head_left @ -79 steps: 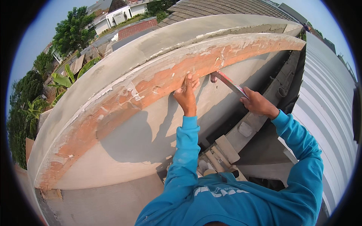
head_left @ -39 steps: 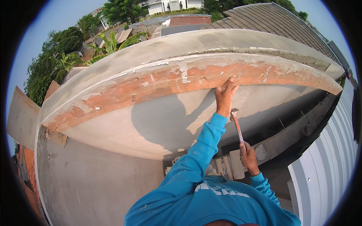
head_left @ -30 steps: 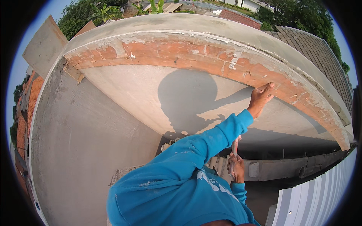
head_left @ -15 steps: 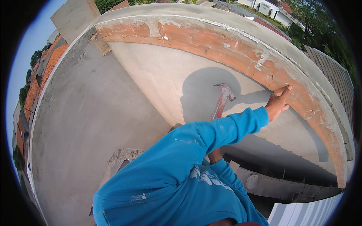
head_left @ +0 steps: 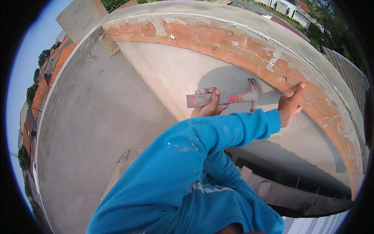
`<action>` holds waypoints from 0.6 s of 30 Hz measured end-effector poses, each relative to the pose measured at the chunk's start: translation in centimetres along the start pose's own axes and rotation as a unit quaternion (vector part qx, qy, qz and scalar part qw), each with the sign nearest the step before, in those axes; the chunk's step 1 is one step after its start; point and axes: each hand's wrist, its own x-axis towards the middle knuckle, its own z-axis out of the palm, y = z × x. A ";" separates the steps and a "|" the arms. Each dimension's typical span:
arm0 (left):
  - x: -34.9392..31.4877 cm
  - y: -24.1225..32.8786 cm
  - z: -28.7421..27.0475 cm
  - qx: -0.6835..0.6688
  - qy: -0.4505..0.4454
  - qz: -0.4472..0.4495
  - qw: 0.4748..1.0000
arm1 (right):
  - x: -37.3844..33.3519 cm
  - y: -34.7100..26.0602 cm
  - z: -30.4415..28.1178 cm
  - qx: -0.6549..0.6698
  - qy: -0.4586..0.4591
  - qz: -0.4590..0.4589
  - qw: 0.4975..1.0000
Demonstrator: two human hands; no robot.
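Observation:
My left arm, in a blue sleeve, crosses over to the right. At its end my left hand [head_left: 290, 104] is closed on the lower edge of a curved, orange-brown wooden board [head_left: 218, 45] smeared with grey mortar; some of its fingers are hidden. From beneath that arm comes my right hand [head_left: 210, 104], its fingers wrapped round the handle of a claw hammer [head_left: 241, 97]. Worn red paint marks the grey handle. The hammer lies nearly level across the view, its head just left of my left hand and apart from the board.
A smooth grey plastered wall [head_left: 93, 117] spreads out on the left, meeting a pale panel [head_left: 156, 64] under the board. A wood block [head_left: 109, 43] sits at the board's left end. Lower right, a dark gap lies beside a concrete ledge [head_left: 288, 193] and corrugated sheeting [head_left: 315, 224].
My right hand has come out from behind the left sleeve. The hammer has swung from upright to nearly level, its head moving right towards my left hand, which stays at the board.

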 end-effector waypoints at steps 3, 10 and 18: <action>-0.5 -0.2 1.2 -0.018 0.052 0.014 0.998 | 1.0 1.3 2.0 0.017 -0.016 -0.046 0.999; -0.6 -0.6 1.5 -0.004 0.059 0.031 0.998 | 2.3 4.6 7.2 0.062 -0.042 -0.097 0.993; -2.1 0.6 2.1 0.012 0.040 0.045 0.998 | -2.4 -1.6 3.7 0.022 -0.074 0.036 0.996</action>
